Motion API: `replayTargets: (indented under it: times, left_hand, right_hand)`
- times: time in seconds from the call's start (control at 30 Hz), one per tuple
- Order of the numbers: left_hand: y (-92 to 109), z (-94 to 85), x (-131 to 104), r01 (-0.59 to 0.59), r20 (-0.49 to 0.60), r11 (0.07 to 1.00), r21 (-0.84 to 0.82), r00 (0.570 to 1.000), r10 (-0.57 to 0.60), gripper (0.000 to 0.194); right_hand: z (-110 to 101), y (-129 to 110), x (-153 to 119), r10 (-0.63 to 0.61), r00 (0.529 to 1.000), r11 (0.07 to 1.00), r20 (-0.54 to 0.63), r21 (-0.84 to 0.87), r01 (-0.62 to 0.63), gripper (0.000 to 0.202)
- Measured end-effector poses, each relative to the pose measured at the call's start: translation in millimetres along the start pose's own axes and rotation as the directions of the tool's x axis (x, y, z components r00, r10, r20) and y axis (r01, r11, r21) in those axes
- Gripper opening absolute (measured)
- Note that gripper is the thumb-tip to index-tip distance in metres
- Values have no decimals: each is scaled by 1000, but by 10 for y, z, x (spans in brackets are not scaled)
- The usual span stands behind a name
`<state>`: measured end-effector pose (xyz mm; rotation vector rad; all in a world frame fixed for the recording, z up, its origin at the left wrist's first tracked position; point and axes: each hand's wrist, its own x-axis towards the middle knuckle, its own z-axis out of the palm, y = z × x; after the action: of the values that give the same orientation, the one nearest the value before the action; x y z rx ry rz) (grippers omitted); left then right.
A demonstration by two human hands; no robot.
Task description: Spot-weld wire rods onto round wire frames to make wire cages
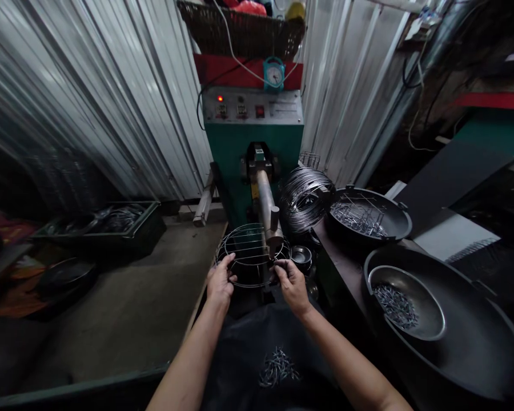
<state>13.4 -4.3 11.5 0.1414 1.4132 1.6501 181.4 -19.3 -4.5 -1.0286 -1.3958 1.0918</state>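
Note:
A round wire rack (245,246), with a ring and parallel cross wires, is held level beneath the arm of a green machine (223,145) that looks like a spot welder. My left hand (221,279) grips the rack's near left rim between thumb and fingers. At the near right rim, just under the tip of the machine's metal arm (265,197), my right hand (292,283) is closed in a pinch; what sits between its fingertips is too small to make out. A pile of short metal wire pieces (278,367) lies on the dark cloth over my lap.
Right of the machine stand a coil of wire (306,197), a black pan (405,228) of wire pieces and a wide pan (466,348) holding a metal bowl (437,319) with short pieces. A green bin (148,228) stands left. A corrugated wall (154,103) rises behind.

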Motion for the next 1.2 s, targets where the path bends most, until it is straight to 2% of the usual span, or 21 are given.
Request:
replayTargets:
  times: [0.2, 0.5, 0.93, 1.2]
  left_hand:
    - [-55, -20, -22, -79, -22, 993, -91, 997, 77, 47]
    - [-147, -28, -20, -31, -10, 991, -130, 999, 30, 47]
    - [-189, 19, 21, -36, -41, 990, -140, 999, 30, 47]
    - [-157, 48, -55, -46, -60, 989, -138, 997, 38, 47]
  right_hand:
    - [-6, 155, 21, 67, 996, 987, 54, -147, -59, 12]
    - [24, 114, 1, 110, 994, 993, 30, -44, -108, 13]
    - [32, 157, 79, 81, 997, 996, 17, -41, -80, 12]
    - [13, 100, 102, 91, 995, 994, 37, -64, -88, 13]
